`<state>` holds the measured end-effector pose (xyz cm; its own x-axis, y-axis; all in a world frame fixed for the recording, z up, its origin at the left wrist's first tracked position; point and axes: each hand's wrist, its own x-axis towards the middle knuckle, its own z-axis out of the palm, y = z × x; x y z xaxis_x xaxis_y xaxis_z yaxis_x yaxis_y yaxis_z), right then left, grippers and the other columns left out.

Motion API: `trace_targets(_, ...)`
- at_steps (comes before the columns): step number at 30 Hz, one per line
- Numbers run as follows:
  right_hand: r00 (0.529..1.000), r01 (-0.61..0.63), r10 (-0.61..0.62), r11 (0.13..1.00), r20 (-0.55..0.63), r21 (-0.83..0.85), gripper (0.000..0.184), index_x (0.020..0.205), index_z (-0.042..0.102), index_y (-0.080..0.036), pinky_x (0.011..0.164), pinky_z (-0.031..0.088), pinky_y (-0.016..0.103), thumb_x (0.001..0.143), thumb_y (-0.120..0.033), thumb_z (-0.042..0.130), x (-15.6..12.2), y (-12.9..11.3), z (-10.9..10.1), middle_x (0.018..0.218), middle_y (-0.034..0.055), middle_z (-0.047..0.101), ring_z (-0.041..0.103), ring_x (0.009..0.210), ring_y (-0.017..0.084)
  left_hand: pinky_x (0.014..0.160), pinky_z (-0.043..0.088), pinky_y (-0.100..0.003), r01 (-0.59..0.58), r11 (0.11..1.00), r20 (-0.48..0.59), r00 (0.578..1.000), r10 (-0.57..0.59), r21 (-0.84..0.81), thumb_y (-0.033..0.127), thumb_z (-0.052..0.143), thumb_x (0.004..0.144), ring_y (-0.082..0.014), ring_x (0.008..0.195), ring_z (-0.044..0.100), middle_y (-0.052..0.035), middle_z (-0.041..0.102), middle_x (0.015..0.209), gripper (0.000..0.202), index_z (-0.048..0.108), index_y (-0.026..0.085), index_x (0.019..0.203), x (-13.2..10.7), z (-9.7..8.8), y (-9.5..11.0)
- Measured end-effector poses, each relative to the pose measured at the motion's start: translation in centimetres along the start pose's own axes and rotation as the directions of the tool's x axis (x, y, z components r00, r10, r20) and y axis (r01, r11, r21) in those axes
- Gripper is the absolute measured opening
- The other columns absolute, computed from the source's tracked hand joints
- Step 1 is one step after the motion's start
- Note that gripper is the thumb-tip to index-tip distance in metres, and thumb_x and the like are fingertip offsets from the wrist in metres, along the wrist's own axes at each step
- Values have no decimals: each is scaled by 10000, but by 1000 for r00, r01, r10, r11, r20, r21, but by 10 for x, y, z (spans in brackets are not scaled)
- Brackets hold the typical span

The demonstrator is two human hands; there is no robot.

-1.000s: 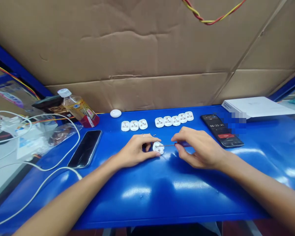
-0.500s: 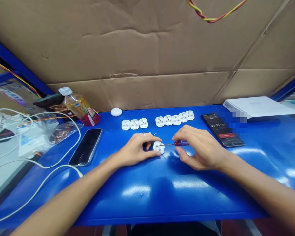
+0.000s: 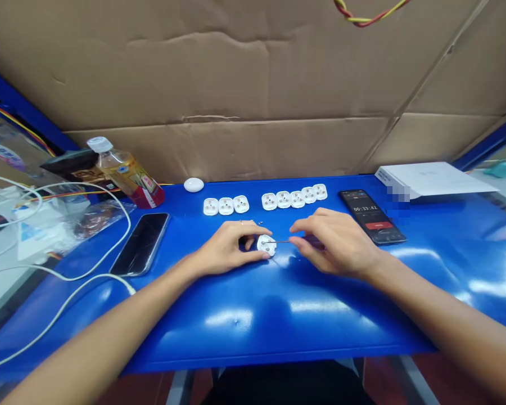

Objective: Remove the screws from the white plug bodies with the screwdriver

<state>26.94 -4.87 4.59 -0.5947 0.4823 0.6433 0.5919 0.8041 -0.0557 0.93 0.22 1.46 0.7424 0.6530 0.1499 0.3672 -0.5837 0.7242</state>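
My left hand (image 3: 231, 246) pinches a small white plastic plug piece (image 3: 267, 246) with metal contacts between thumb and forefinger, low over the blue table. My right hand (image 3: 337, 242) is closed round a screwdriver (image 3: 282, 242), whose handle is mostly hidden by the fingers. Its thin shaft points left and the tip meets the face of the plug piece. Just behind my left fingertips lie tiny metal bits (image 3: 260, 223), too small to name. Farther back, similar white plug pieces stand in two rows, a left row (image 3: 226, 206) of three and a right row (image 3: 283, 199) of several.
On the left are a phone (image 3: 140, 244), a drink bottle (image 3: 129, 174), white cables (image 3: 124, 225) and plastic bags. A white oval object (image 3: 194, 184) sits by the cardboard wall (image 3: 219, 73). To the right lie a timer phone (image 3: 371, 216) and a white box (image 3: 438, 181).
The whole view has shifted slightly. My right fingers have closed over the screwdriver's handle, nearer the shaft. My left hand keeps its hold on the plug piece.
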Motion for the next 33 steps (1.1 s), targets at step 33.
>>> trace_targets(33,989,-134,134,991,69,2,147,1115,539,-196,580,514,288,988,-265,563,-1,-7,-3,794,25,737,716,655,194,694,410,-257,-20,1000,16,1000,20,3,401,779,913,-121,696,523,25,569,783,397,734,200,1252,-1,0,2)
